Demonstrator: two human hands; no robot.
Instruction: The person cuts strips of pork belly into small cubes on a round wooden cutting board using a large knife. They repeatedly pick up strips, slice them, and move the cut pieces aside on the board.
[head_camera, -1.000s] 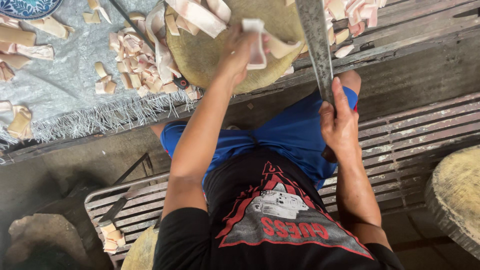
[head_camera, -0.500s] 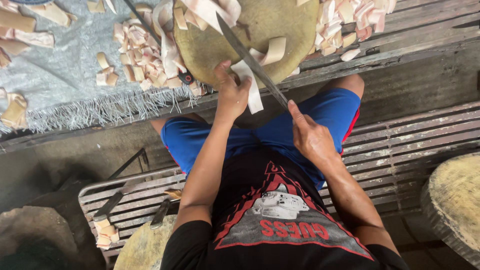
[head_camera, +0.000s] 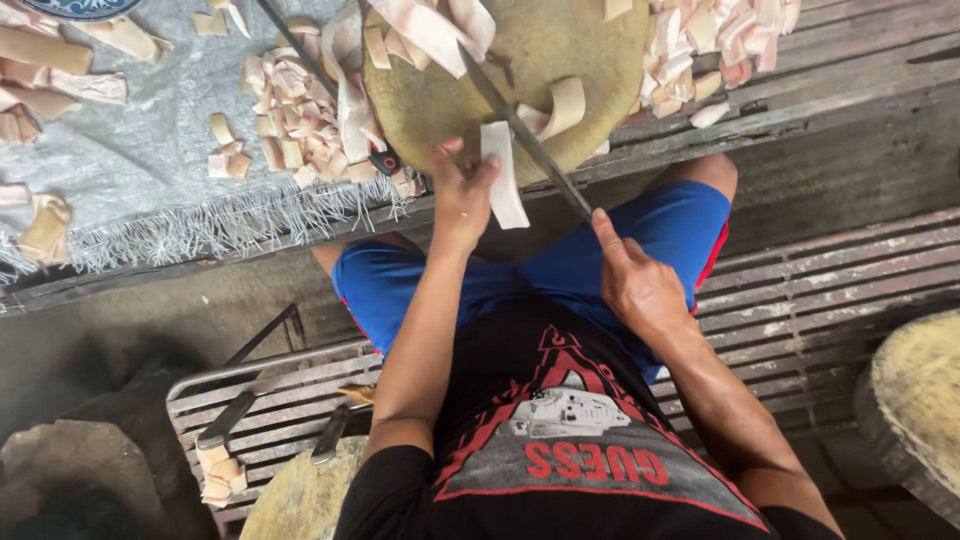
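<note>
your left hand (head_camera: 462, 190) pinches pale strip (head_camera: 503, 175) at chopping block (head_camera: 540, 60) edge; right hand (head_camera: 632, 280) fisted round knife (head_camera: 520, 125), blade angled up-left.

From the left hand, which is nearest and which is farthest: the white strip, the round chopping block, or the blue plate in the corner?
Measured from the left hand:
1. White strip: held in its fingers, hanging off the block's near edge.
2. Round chopping block: just beyond the hand.
3. Blue plate: top left corner, across the grey cloth.
</note>
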